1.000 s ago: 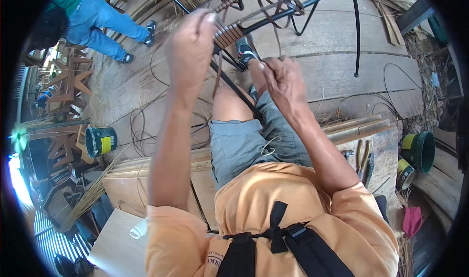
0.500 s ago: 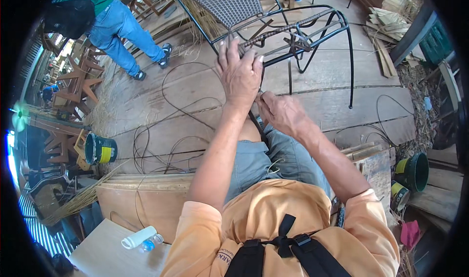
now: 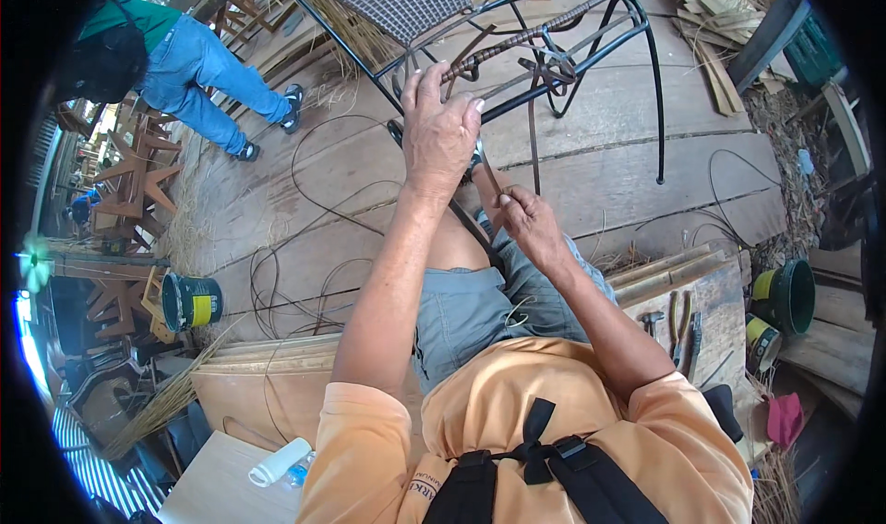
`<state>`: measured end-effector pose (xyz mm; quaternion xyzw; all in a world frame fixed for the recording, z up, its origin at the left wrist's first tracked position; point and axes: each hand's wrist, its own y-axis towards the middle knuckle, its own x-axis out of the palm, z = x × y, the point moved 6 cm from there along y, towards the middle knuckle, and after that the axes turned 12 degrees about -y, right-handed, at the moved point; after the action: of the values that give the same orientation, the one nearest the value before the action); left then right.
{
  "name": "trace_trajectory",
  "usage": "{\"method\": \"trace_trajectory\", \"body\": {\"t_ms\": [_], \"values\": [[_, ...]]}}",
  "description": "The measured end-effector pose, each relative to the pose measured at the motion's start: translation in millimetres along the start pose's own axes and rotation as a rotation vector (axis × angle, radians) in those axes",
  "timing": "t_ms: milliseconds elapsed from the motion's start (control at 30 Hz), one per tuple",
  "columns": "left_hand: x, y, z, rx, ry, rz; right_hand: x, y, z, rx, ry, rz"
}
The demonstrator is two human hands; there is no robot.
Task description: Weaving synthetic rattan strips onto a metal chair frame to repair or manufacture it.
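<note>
A black metal chair frame (image 3: 656, 90) lies tilted before me, with a grey woven panel (image 3: 388, 5) at its upper left. Brown strip is coiled around one of its rails. My left hand (image 3: 436, 145) is closed at the frame's near corner, its fingers bent over the rail beside the wrapped part. Below and to the right of it, my right hand (image 3: 533, 228) pinches a flat brown weaving strip (image 3: 490, 175) between thumb and fingers. That strip runs up toward the left hand. Where it meets the frame is hidden behind the left hand.
Long loose strands loop across the plank floor on the left. A person (image 3: 208, 81) in jeans stands at the far left. Dark buckets stand left (image 3: 185, 302) and right (image 3: 798, 298). Pliers (image 3: 684, 319) and a hammer (image 3: 652, 319) lie on a board by my right side.
My right hand has moved down and away from the frame, drawing the strip out so it now shows. The left hand stays at the corner. The tools on the right have come into sight.
</note>
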<state>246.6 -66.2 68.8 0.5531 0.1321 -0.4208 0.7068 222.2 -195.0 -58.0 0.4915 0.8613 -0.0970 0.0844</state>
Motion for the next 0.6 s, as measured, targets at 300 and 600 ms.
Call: {"method": "trace_trajectory", "body": {"t_ms": [300, 600], "values": [[-4, -2, 0, 0.109, 0.110, 0.058, -28, -44, -34, -0.118, -0.117, 0.134], [-22, -68, 50, -0.196, -0.232, 0.158, -2, -75, -1, 0.236, 0.798, -0.313]]}}
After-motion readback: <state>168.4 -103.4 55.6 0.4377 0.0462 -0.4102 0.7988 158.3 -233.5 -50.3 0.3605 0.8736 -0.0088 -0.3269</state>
